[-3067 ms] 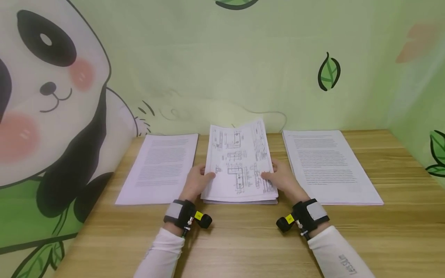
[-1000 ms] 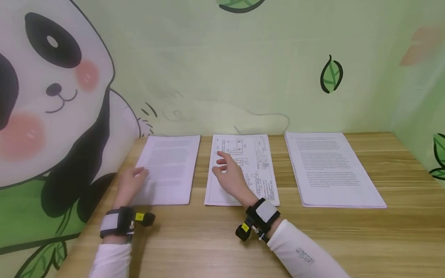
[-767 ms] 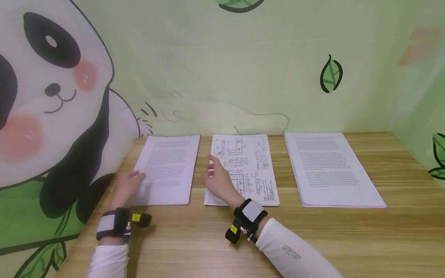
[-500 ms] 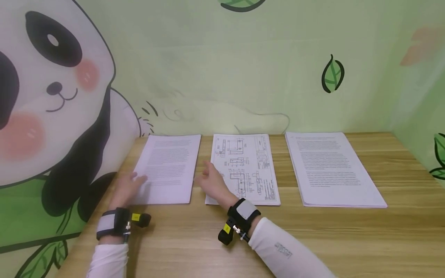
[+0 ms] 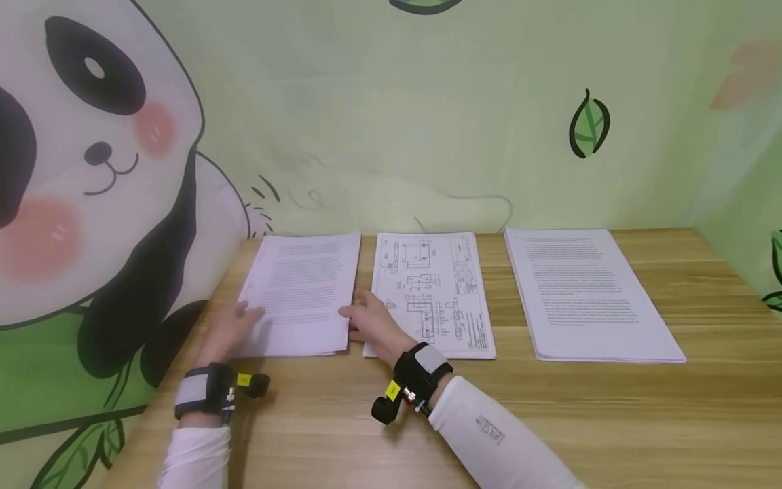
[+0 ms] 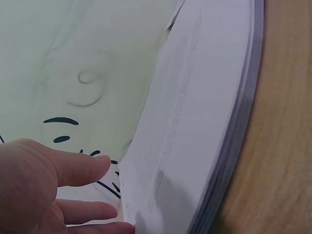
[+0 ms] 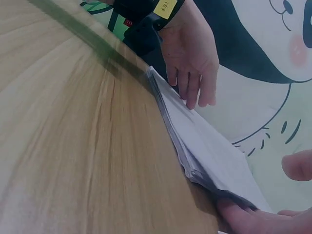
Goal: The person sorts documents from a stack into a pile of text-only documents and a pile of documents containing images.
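The left paper stack [image 5: 305, 285] carries printed text. My left hand [image 5: 227, 329] is at its left edge, with the thumb raised apart and the fingertips [image 6: 124, 228] right at the paper's edge. At the opposite side, my right hand [image 5: 379, 324] has fingers [image 7: 233, 213] tucked under the right edge of the stack, which lifts slightly there. In the right wrist view its thumb [image 7: 298, 165] stands above the paper, apart from it. Partly behind my right hand lies a middle stack [image 5: 464, 299] topped with a technical drawing.
A third stack [image 5: 580, 292] with printed text lies on the right of the wooden table [image 5: 305, 421]. Behind the table hangs a green backdrop [image 5: 427, 136] with a panda drawing [image 5: 61, 163] at left.
Both hands let go of the middle stack, now lying flat, and moved left. Lately my right hand reached the left stack's right edge, which shifted slightly right and rose; my left hand hardly moved.
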Demonstrator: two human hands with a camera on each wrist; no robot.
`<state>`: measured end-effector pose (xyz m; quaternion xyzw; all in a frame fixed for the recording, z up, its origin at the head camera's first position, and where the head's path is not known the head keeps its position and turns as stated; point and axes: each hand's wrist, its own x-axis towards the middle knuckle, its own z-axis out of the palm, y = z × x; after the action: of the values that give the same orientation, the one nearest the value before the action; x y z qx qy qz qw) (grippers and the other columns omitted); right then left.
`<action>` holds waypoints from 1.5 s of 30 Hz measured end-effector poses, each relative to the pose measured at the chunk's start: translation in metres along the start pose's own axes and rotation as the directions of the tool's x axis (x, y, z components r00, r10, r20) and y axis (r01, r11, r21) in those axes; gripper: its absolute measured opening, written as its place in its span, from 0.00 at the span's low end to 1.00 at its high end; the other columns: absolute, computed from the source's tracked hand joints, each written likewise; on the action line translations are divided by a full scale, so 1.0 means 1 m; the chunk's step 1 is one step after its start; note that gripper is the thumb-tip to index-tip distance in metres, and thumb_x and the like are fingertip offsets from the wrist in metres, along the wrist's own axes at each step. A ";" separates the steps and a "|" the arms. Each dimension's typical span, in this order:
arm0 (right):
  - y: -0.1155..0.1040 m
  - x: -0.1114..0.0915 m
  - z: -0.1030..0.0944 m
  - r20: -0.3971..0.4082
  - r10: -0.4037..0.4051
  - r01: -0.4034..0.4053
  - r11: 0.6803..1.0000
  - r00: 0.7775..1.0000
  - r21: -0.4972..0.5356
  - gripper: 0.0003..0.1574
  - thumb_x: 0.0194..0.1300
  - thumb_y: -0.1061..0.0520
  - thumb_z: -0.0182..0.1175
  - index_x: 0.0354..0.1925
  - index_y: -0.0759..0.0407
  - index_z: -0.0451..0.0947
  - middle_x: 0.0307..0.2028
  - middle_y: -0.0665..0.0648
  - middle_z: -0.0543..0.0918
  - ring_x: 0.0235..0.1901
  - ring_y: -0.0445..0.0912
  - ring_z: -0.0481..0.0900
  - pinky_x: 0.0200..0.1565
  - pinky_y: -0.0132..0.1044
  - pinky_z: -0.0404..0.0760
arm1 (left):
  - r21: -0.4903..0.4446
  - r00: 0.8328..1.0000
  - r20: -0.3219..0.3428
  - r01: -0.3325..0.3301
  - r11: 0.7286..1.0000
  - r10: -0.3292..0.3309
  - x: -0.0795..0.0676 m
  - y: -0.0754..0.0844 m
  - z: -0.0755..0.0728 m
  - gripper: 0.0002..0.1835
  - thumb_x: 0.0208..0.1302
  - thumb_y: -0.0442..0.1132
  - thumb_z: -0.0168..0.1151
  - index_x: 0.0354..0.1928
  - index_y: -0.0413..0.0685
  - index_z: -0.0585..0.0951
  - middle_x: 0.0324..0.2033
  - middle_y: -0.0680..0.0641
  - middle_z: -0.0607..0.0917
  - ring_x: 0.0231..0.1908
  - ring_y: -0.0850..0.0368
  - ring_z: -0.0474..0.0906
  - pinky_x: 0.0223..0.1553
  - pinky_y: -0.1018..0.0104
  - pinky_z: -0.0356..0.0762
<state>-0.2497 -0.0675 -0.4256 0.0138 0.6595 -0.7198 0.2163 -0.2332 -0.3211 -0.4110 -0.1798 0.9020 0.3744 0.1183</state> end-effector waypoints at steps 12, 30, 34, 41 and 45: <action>0.006 0.005 -0.005 -0.041 -0.046 0.044 0.998 0.998 -0.051 0.32 0.59 0.68 0.50 0.63 0.57 0.66 0.53 0.61 0.79 0.47 0.51 0.79 0.45 0.39 0.77 | 0.008 1.000 0.001 -0.021 1.000 0.021 -0.002 0.011 0.009 0.41 0.65 0.62 0.44 0.70 0.40 0.55 0.70 0.30 0.55 0.66 0.31 0.53 0.63 0.33 0.55; -0.016 -0.022 -0.046 0.019 -0.161 0.156 0.978 0.987 0.139 0.33 0.65 0.65 0.47 0.67 0.45 0.61 0.60 0.55 0.74 0.58 0.51 0.73 0.55 0.46 0.73 | -0.290 0.999 0.027 -0.034 0.956 0.044 -0.019 0.041 0.022 0.50 0.55 0.74 0.43 0.73 0.59 0.42 0.74 0.45 0.48 0.70 0.41 0.50 0.67 0.39 0.52; -0.025 -0.030 -0.061 0.022 -0.182 0.175 0.969 0.983 0.175 0.31 0.67 0.64 0.46 0.66 0.46 0.61 0.60 0.56 0.74 0.58 0.51 0.72 0.52 0.42 0.73 | -0.501 0.984 0.074 -0.101 0.859 0.159 -0.025 0.056 0.033 0.42 0.59 0.67 0.48 0.71 0.60 0.54 0.64 0.44 0.70 0.59 0.48 0.71 0.55 0.54 0.74; -0.033 -0.043 -0.095 -0.030 -0.176 0.178 0.982 0.984 0.057 0.32 0.66 0.64 0.47 0.67 0.48 0.59 0.60 0.54 0.73 0.59 0.49 0.71 0.58 0.45 0.69 | -0.674 0.931 0.073 -0.218 0.706 0.357 -0.040 0.078 0.061 0.27 0.67 0.51 0.51 0.67 0.61 0.63 0.59 0.46 0.76 0.54 0.52 0.77 0.49 0.62 0.79; -0.036 -0.049 -0.123 -0.053 -0.167 0.166 0.986 0.984 -0.034 0.33 0.66 0.64 0.48 0.68 0.51 0.59 0.60 0.58 0.75 0.56 0.49 0.74 0.53 0.42 0.74 | -0.652 0.905 0.067 -0.279 0.705 0.420 -0.041 0.091 0.081 0.24 0.70 0.48 0.46 0.66 0.63 0.62 0.59 0.49 0.76 0.56 0.52 0.75 0.55 0.56 0.74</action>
<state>-0.2499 0.0654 -0.3927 -0.0246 0.6747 -0.7249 0.1371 -0.2271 -0.1935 -0.3952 0.0070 0.7243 0.6857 0.0726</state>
